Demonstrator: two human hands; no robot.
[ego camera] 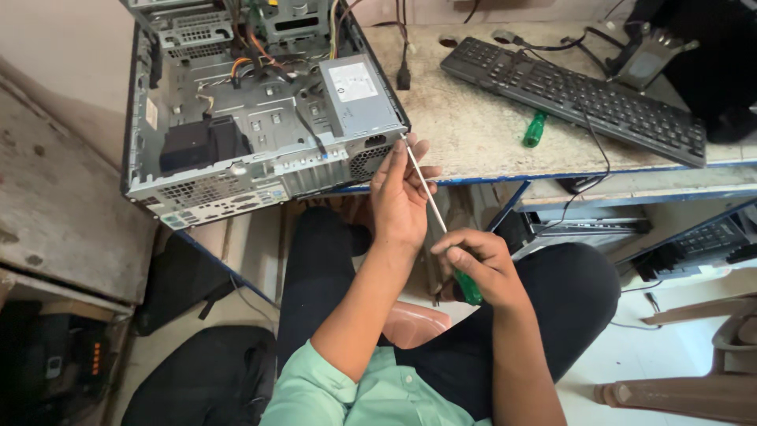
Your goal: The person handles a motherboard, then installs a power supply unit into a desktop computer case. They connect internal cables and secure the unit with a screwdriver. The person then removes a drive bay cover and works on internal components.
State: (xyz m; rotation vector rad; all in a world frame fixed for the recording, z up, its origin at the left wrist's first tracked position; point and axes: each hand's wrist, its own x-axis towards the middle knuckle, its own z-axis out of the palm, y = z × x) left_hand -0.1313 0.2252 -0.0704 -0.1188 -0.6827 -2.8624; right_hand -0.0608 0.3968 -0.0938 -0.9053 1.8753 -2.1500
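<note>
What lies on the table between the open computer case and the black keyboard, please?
In the head view, a small green screwdriver lies on the table between the computer case and the keyboard, nearer the keyboard; a black cable plug rests beside the case.

A white rectangular label (pixel 352 81) lies on top of the grey power supply box (pixel 359 99), at about twelve o'clock from the left hand (pixel 400 197). A small pale sticker (pixel 151 113) sits on the inner wall of the open computer case (pixel 236 118), near ten o'clock. At about eight o'clock, a dark device (pixel 67 359) shows a small screen (pixel 52 365) and orange lights
</note>
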